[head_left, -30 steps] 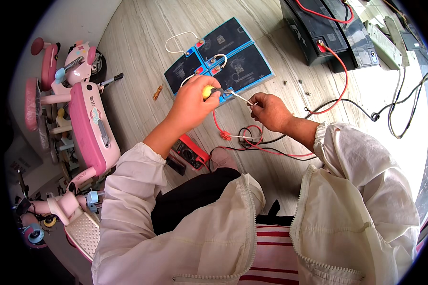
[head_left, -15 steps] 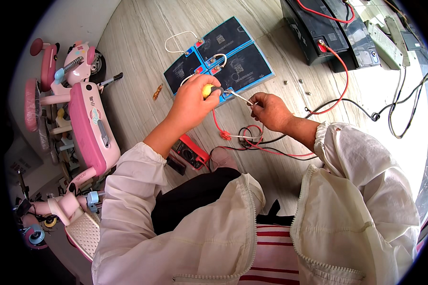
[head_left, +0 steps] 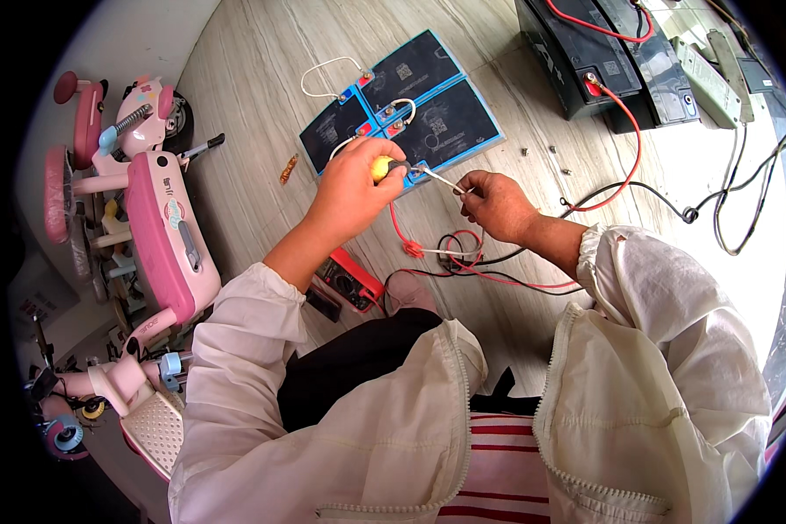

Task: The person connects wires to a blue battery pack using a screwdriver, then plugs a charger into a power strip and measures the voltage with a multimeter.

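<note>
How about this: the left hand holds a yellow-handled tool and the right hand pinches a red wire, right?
Almost: the wire that the right hand pinches is white, not red, as the head view shows. The left hand does hold a yellow-handled tool.

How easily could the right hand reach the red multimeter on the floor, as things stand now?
Probably yes, once free: the right hand pinches a white wire. Tangled cables lie low between it and the red multimeter, but it could likely pass over them.

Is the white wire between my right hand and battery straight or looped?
Nearly straight: the white wire runs unlooped from battery to right hand.
</note>
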{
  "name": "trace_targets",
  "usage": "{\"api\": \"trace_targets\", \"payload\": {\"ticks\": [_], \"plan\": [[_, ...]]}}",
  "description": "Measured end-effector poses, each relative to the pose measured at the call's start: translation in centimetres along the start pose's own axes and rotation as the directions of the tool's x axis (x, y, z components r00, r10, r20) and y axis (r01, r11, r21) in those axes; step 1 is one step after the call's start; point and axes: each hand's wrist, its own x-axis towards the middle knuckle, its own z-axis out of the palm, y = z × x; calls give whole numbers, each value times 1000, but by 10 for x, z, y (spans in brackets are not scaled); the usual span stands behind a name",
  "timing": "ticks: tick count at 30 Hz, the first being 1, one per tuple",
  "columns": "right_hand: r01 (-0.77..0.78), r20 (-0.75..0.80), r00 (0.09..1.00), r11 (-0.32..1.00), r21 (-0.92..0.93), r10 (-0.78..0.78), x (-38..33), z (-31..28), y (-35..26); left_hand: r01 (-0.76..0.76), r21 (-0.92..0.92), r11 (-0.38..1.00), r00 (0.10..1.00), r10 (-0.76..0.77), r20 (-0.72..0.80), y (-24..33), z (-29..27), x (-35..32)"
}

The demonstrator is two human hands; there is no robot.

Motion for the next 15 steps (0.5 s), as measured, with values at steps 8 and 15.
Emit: {"api": "trace_targets", "payload": {"ticks": [8,15], "plan": [[8,-3,1000,1000,5,-8,0,3,0,-22,-7,1000,1000,22,3,-5,3,-3],[5,-4,1000,1000,4,-5,-1,0,4,143,47,989,977,-149,153,9,5,-4]]}}
